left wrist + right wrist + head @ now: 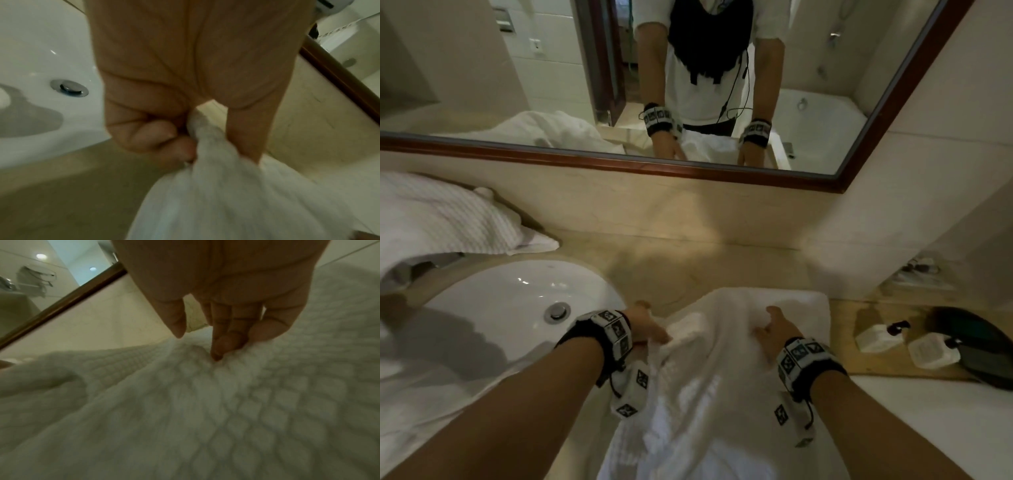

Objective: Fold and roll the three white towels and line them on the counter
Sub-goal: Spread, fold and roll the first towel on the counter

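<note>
A white waffle-weave towel (726,370) lies lengthwise on the beige counter (664,270) and hangs over its front edge. At the towel's left edge, my left hand (657,337) grips a bunched fold; the left wrist view shows that hand (195,141) with fingers curled round the gathered towel (226,203). My right hand (763,329) rests on the towel's upper right part. In the right wrist view the right hand's (201,345) straight fingertips (218,356) press into the towel (205,410), thumb apart. A second white towel (448,219) lies heaped at the back left.
A white sink (517,301) with a metal drain (556,311) sits left of the towel; white cloth (421,394) drapes over its near side. Two small white pump bottles (876,337) (931,353) and a dark object (979,349) lie on the right. A wood-framed mirror (688,168) backs the counter.
</note>
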Demonstrator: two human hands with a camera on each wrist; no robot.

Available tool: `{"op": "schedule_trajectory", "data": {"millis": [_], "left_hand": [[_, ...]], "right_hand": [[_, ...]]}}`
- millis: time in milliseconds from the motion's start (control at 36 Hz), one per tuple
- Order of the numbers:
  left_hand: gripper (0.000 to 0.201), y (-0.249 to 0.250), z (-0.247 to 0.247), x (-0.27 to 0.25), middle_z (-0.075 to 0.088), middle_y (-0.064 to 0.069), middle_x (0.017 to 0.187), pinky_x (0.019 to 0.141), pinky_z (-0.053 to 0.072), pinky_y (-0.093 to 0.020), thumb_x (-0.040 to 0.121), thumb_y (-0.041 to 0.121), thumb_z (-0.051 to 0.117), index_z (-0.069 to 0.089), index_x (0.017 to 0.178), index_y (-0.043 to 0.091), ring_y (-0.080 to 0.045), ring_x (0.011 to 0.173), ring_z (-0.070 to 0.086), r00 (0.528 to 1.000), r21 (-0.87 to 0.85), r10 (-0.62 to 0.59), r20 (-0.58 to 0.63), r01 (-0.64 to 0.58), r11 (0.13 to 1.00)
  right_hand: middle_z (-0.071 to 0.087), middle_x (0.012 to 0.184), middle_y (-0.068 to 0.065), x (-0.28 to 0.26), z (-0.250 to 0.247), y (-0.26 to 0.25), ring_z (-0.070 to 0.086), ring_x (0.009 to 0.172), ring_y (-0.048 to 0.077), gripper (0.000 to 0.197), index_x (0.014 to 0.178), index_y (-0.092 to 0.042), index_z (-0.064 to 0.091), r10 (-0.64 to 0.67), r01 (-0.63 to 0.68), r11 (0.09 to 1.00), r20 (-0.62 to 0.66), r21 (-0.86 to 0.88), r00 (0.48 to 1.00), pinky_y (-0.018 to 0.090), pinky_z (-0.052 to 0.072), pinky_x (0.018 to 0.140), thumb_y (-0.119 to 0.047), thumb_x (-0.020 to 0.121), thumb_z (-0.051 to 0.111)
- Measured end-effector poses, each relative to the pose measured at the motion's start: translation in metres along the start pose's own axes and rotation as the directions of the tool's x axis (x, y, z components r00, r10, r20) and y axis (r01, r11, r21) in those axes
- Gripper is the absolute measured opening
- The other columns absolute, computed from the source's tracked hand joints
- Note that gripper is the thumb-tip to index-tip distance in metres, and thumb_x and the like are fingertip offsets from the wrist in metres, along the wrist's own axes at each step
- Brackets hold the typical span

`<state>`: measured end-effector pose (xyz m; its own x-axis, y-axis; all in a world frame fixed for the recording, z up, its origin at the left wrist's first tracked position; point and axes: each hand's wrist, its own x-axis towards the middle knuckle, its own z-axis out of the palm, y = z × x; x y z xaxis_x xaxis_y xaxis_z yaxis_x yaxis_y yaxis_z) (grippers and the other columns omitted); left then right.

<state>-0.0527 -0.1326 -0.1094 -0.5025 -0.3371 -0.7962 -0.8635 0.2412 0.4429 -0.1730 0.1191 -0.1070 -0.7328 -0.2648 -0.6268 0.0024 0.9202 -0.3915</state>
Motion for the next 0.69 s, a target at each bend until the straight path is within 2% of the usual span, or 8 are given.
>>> {"op": "schedule_trajectory", "data": {"millis": [83,194,306,361,472,556,639,694], "left_hand": [[0.106,0.002,0.003,-0.003,0.050,-0.010,0.135,0.091,0.054,-0.042,0.060,0.038,0.089,0.031,0.146,0.017,-0.029,0.113,0.059,1.000,0.297,-0.008,0.028,-0.001,0.955],[0.082,0.010,0.002,-0.009,0.046,-0.004,0.144,0.105,0.042,-0.034,0.075,0.041,0.078,0.041,0.143,0.014,-0.024,0.129,0.048,0.997,0.593,0.051,0.054,-0.073,0.802],[0.060,0.015,-0.001,-0.016,0.050,-0.005,0.140,0.101,0.042,-0.030,0.084,0.027,0.070,0.049,0.138,0.015,-0.023,0.126,0.049,0.991,0.567,0.124,0.056,-0.134,0.812],[0.056,0.013,0.002,-0.019,0.050,-0.006,0.139,0.101,0.042,-0.032,0.084,0.029,0.069,0.051,0.135,0.013,-0.024,0.126,0.049,0.990,0.536,0.115,0.078,-0.138,0.833],[0.067,0.007,0.010,-0.019,0.064,-0.003,0.110,0.082,0.054,-0.037,0.059,0.047,0.082,0.060,0.117,0.022,-0.024,0.093,0.062,0.994,0.313,-0.014,0.112,-0.022,0.949],[0.066,0.006,0.014,-0.022,0.063,0.000,0.105,0.076,0.049,-0.030,0.062,0.047,0.080,0.061,0.120,0.021,-0.018,0.089,0.060,0.974,0.531,-0.100,0.205,-0.024,0.847],[0.056,0.019,0.006,-0.030,0.047,0.001,0.135,0.086,0.044,-0.029,0.081,0.018,0.072,0.054,0.133,0.027,-0.022,0.115,0.050,0.947,0.561,0.049,0.316,-0.229,0.796],[0.052,0.037,-0.014,-0.038,0.042,0.001,0.129,0.082,0.040,-0.023,0.087,-0.003,0.059,0.052,0.133,0.021,-0.022,0.119,0.045,0.923,0.409,0.264,0.281,-0.364,0.837]], "right_hand": [[0.021,0.155,0.013,0.003,0.004,0.007,0.035,0.136,0.034,0.085,0.151,-0.021,-0.008,0.052,-0.051,0.997,0.012,-0.064,0.999,0.043,0.033,0.111,-0.044,0.093,0.050],[0.032,0.150,0.016,0.004,0.002,0.011,0.044,0.130,0.032,0.090,0.152,-0.017,-0.004,0.051,-0.048,0.974,0.008,-0.221,0.999,0.040,0.041,0.104,-0.043,0.090,0.057],[0.039,0.144,0.016,0.005,-0.001,0.017,0.050,0.123,0.032,0.108,0.149,-0.032,-0.008,0.021,-0.027,0.977,-0.033,-0.210,0.999,0.040,0.046,0.097,-0.035,0.078,0.073],[0.053,0.122,0.013,0.002,-0.001,0.019,0.058,0.103,0.030,0.086,0.145,-0.028,0.013,0.018,-0.019,0.984,-0.009,-0.176,1.000,0.035,0.050,0.083,-0.035,0.080,0.069],[0.050,0.091,0.001,-0.003,-0.001,0.022,0.051,0.077,0.021,0.035,0.111,-0.019,0.041,-0.016,0.012,0.966,-0.013,-0.258,1.000,0.028,0.042,0.064,-0.037,0.086,0.057],[0.044,0.080,-0.004,-0.008,-0.001,0.024,0.044,0.068,0.015,0.021,0.092,-0.021,0.041,-0.052,0.046,0.952,-0.010,-0.303,0.999,0.023,0.033,0.055,-0.038,0.087,0.052],[0.040,0.077,-0.007,-0.012,-0.011,0.021,0.042,0.070,0.015,0.023,0.076,-0.027,0.037,-0.126,0.106,0.965,-0.068,-0.240,0.990,0.022,0.032,0.058,-0.036,0.088,0.055],[0.046,0.083,-0.004,-0.013,-0.022,0.015,0.048,0.082,0.019,0.026,0.073,-0.024,0.037,-0.248,0.199,0.946,-0.177,-0.255,0.953,0.025,0.037,0.067,-0.031,0.085,0.058]]}}
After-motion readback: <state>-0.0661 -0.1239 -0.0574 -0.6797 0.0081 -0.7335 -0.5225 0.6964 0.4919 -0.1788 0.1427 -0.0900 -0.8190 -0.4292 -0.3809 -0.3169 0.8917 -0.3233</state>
